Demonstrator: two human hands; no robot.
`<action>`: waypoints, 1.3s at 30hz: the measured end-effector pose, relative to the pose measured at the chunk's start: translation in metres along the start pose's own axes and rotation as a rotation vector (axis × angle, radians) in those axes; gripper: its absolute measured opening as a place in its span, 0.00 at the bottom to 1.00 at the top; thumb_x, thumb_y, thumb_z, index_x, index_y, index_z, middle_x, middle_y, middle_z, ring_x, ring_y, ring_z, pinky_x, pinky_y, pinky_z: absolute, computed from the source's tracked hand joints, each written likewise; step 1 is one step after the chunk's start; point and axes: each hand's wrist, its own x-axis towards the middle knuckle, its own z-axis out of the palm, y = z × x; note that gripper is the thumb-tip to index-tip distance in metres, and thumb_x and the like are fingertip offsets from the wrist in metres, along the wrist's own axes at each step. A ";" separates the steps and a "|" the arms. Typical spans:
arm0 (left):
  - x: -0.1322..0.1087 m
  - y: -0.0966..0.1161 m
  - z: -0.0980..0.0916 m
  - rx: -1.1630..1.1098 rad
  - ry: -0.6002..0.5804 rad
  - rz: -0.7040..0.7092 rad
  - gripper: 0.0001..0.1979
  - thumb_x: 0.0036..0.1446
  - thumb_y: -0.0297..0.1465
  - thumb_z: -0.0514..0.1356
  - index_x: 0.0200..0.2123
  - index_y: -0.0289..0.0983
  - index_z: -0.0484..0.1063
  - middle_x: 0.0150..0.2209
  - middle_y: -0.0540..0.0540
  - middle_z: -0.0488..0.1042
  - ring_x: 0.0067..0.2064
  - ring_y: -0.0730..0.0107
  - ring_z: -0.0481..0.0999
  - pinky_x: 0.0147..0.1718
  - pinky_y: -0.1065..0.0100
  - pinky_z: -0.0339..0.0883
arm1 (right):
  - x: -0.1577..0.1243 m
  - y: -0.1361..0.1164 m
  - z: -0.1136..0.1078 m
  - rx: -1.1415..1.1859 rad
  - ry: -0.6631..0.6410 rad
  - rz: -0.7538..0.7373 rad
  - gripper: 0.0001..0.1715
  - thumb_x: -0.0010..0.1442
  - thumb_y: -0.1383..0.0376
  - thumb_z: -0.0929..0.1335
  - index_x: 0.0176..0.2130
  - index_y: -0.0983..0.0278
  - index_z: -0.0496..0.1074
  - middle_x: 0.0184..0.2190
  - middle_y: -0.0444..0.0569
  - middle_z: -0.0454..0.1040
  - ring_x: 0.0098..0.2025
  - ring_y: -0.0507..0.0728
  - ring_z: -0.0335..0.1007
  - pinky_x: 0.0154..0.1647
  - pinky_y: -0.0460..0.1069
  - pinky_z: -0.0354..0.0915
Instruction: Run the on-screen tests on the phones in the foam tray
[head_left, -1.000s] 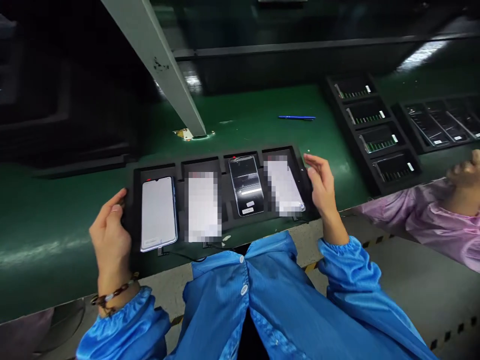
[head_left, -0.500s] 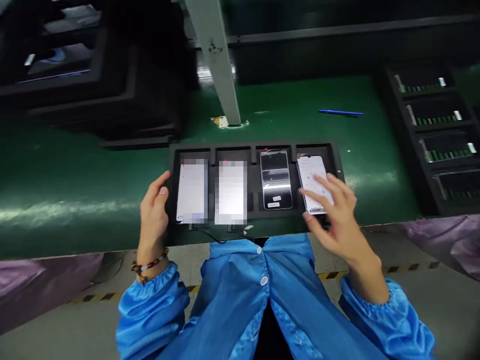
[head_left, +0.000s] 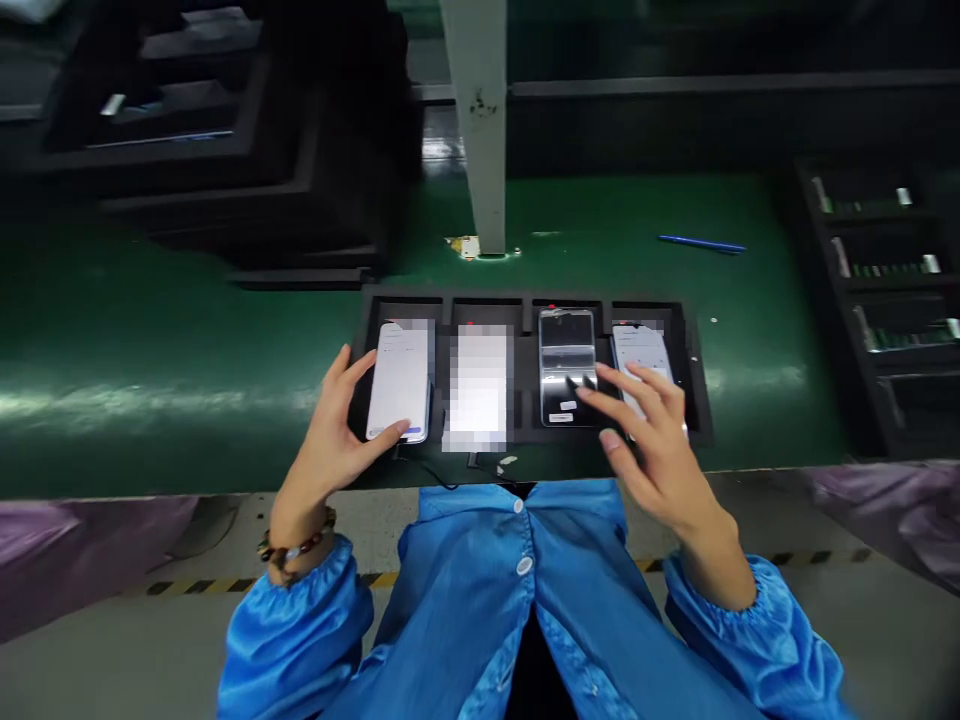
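A black compartment tray (head_left: pixel 525 345) lies on the green bench with several smartphones set side by side in it. At the leftmost smartphone (head_left: pixel 401 375), lit white, my left hand (head_left: pixel 330 430) is open, its thumb on the lower part of the screen and its fingers at the left edge. The second smartphone (head_left: pixel 480 385) glows white and is blurred out. Third comes a dark-screened smartphone (head_left: pixel 566 350) with small labels near its bottom. My right hand (head_left: pixel 652 450), fingers spread, hovers over the gap between that one and the rightmost lit smartphone (head_left: pixel 641 350), partly covering both.
Black trays (head_left: pixel 300 200) are stacked at the back left. Another black tray (head_left: pixel 885 275) with green-edged slots stands at the right. A blue pen (head_left: pixel 701 244) lies behind the phones, and a metal post (head_left: pixel 484 130) rises from the bench. Thin cables (head_left: pixel 427 468) run along the front edge.
My left hand has moved from the tray's left edge onto the leftmost smartphone, thumb on its screen. My right hand has shifted left from the rightmost smartphone toward the dark one.
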 end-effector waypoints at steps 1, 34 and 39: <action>0.001 -0.002 0.000 -0.001 0.007 0.002 0.46 0.64 0.54 0.69 0.78 0.45 0.58 0.81 0.36 0.55 0.84 0.41 0.48 0.80 0.36 0.45 | -0.007 0.011 -0.008 -0.010 0.074 0.050 0.28 0.75 0.64 0.65 0.70 0.51 0.73 0.72 0.50 0.73 0.76 0.71 0.61 0.76 0.73 0.60; 0.017 0.015 0.003 0.121 0.072 0.287 0.20 0.74 0.45 0.57 0.59 0.47 0.84 0.77 0.42 0.64 0.74 0.41 0.64 0.73 0.37 0.56 | 0.022 -0.011 0.017 -0.074 0.024 0.122 0.27 0.78 0.62 0.61 0.71 0.51 0.71 0.76 0.50 0.66 0.79 0.70 0.55 0.77 0.72 0.55; 0.016 0.017 0.004 0.067 0.115 0.184 0.23 0.74 0.48 0.55 0.61 0.47 0.82 0.76 0.43 0.66 0.74 0.42 0.65 0.74 0.39 0.56 | -0.024 0.035 -0.025 -0.109 0.319 0.360 0.24 0.80 0.57 0.61 0.66 0.55 0.75 0.68 0.55 0.75 0.73 0.71 0.66 0.75 0.73 0.59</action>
